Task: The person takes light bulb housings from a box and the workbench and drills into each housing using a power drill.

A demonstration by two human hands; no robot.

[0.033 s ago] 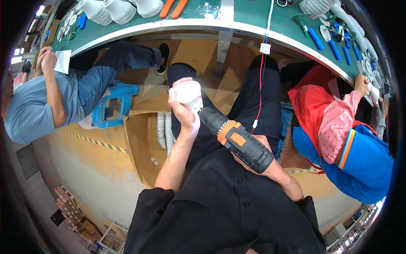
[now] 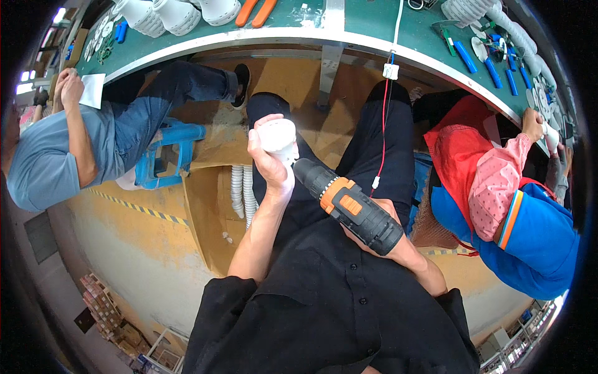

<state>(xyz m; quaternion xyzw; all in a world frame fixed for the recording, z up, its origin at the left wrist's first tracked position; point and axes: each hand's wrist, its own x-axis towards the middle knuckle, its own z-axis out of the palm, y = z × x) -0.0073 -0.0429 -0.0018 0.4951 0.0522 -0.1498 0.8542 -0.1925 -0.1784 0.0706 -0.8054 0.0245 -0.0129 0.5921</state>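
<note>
Above my lap, my left hand (image 2: 269,165) wraps its fingers round a white, rounded plastic part (image 2: 278,133), which looks like a light-bulb housing. From the right, a black and orange cordless drill (image 2: 350,202) points at the lower side of that part. The drill's tip meets or nearly meets the part; the exact contact is too bright and small to make out. My right hand (image 2: 393,210) holds the drill from beneath, with most of its fingers and the handle hidden behind the drill body.
Ahead runs a green-topped workbench (image 2: 286,15) with white cone-shaped housings (image 2: 175,14), orange-handled pliers (image 2: 256,11) and blue cylinders (image 2: 464,57). A red and black wire (image 2: 384,131) hangs down near my right knee. Co-workers sit on both sides. A cardboard box (image 2: 205,218) stands left of my legs, beside a blue stool (image 2: 163,153).
</note>
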